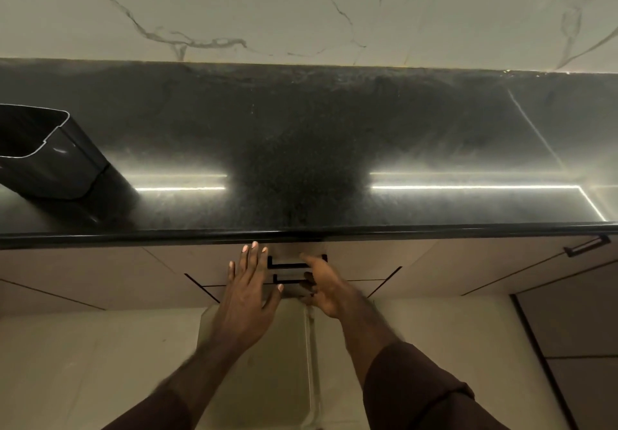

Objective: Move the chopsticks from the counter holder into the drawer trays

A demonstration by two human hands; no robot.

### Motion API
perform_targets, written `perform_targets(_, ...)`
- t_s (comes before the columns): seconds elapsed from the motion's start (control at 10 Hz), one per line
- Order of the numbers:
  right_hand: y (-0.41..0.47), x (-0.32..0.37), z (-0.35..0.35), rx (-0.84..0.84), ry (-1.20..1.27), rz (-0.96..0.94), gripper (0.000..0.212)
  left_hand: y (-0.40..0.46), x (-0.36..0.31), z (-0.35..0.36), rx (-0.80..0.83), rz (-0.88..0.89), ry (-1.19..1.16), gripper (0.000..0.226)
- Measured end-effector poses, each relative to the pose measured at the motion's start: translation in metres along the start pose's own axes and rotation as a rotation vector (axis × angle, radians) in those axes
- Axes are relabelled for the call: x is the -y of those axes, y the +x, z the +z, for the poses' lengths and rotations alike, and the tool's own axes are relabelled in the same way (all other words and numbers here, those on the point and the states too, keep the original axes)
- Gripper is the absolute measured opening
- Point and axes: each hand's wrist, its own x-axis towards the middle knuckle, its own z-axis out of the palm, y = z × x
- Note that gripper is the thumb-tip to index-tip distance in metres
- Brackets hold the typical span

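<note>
A black holder [50,155] stands on the dark counter [301,162] at the far left; its open top looks dark and I see no chopsticks in it. Below the counter edge the beige drawer front [361,259] is shut, with black bar handles [287,266] one above the other. My left hand [249,287] lies flat with straight fingers against the drawer front, just left of the handles. My right hand [326,284] is at the handles with fingers loosely bent; it is blurred, and whether it touches a handle is unclear. The drawer trays are hidden.
A white marble backsplash [301,8] rises behind the counter. Another cabinet handle [585,246] shows at the right under the counter edge. Light strips reflect on the countertop. A pale tiled floor [100,362] lies below.
</note>
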Motion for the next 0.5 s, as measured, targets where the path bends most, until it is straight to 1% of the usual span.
perform_targets(0.1,-0.011,0.008,0.001,-0.066,-0.235,-0.077,0.06,-0.005,-0.003,-0.003,-0.008,0.019,0.012,0.077)
perform_targets(0.2,-0.028,0.017,0.001,-0.098,-0.521,-0.199,0.054,-0.009,-0.003,-0.009,-0.011,0.026,0.025,0.077)
perform_targets(0.3,-0.046,0.025,0.0,-0.07,-0.748,-0.309,0.042,-0.009,-0.006,-0.017,-0.01,0.036,0.05,0.077)
perform_targets(0.4,-0.065,0.033,0.002,-0.106,-0.922,-0.388,0.042,-0.013,-0.016,-0.031,-0.042,0.071,0.031,0.077)
perform_targets(0.5,-0.084,0.04,0.002,-0.131,-0.997,-0.465,0.037,-0.017,-0.021,-0.044,-0.069,0.102,0.037,0.077)
